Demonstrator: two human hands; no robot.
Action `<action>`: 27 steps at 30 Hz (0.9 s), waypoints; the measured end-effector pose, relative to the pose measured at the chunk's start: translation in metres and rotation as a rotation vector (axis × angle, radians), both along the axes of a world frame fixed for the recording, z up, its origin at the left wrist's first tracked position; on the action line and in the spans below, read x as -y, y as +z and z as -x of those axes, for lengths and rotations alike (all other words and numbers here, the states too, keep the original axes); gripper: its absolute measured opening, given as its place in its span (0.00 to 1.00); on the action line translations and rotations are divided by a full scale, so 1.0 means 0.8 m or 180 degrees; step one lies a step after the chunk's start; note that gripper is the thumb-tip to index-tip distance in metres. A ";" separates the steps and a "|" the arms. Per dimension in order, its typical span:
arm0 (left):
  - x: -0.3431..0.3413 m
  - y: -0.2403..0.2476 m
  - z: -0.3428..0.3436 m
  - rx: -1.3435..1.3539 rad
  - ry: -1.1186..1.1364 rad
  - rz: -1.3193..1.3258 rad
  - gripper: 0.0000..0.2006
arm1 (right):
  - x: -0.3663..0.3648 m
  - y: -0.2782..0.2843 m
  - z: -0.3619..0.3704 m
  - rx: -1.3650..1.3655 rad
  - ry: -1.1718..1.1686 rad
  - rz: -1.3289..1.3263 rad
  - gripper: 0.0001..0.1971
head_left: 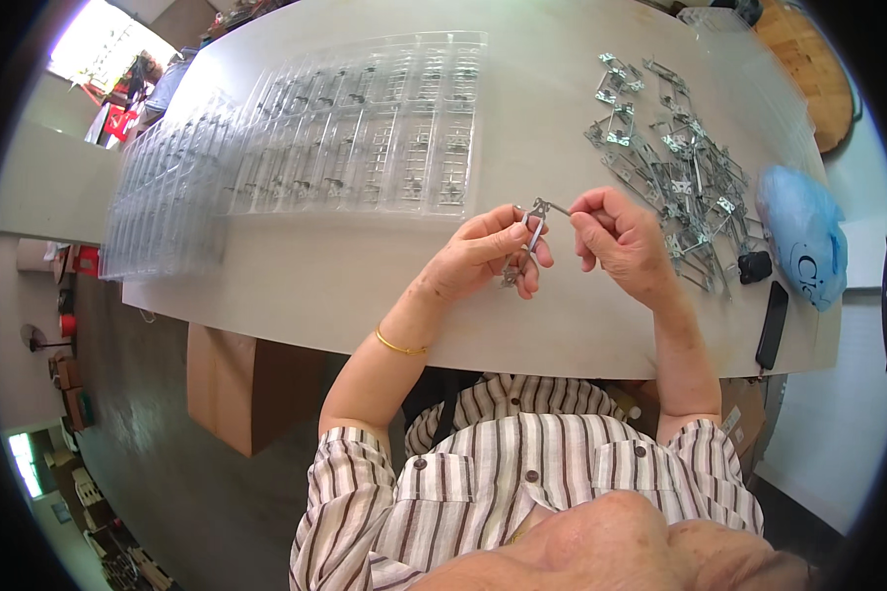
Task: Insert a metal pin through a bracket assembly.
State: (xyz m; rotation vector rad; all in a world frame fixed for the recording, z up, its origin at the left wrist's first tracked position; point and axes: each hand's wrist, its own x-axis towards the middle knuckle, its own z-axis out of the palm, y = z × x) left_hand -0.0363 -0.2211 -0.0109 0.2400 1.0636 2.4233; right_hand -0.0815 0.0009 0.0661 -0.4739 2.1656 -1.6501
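Note:
Above the near part of the white table, my left hand [483,254] grips a small silver metal bracket assembly [534,231] between thumb and fingers. My right hand [616,236] is closed in a pinch on a thin rod-like end at the top of the same bracket assembly. Whether that rod is a separate piece cannot be made out. To the right lies a loose pile of similar metal bracket assemblies [695,182]. On the left, clear plastic trays [478,118] hold rows of small metal parts in their compartments.
A stack of clear trays [163,197] reaches over the table's left edge. Right of the pile are a blue plastic bag [803,236], a small black object [754,266] and a long black object [773,325]. A cardboard box [222,384] stands below the table. A round wooden stool seat [803,69] is at far right.

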 end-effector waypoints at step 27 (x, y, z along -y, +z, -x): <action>-0.003 0.013 -0.007 -0.0290 -0.0197 0.1109 0.22 | -0.005 -0.015 -0.013 0.0949 0.0531 0.0613 0.11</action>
